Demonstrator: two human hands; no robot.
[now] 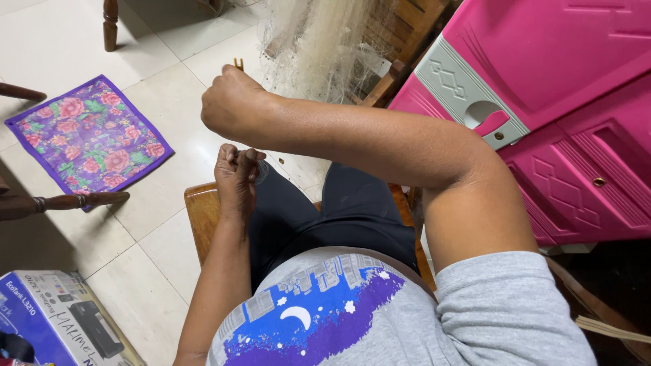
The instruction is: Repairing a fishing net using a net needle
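Note:
My right hand (230,103) is raised in a fist, gripping a small yellowish netting needle (238,64) whose tip sticks up above the knuckles. A pale, fine fishing net (319,47) hangs just beyond it, draped over a wooden chair. My left hand (236,177) is lower, over my lap, with its fingers pinched shut on a thin strand of the net and a small dark round piece. I sit on a wooden seat (200,220), wearing dark trousers and a grey shirt.
A purple floral cloth (88,135) lies on the pale tiled floor at left. Dark wooden furniture legs (61,202) cross the left edge. A printer box (61,318) sits bottom left. A pink plastic cabinet (563,108) stands close at right.

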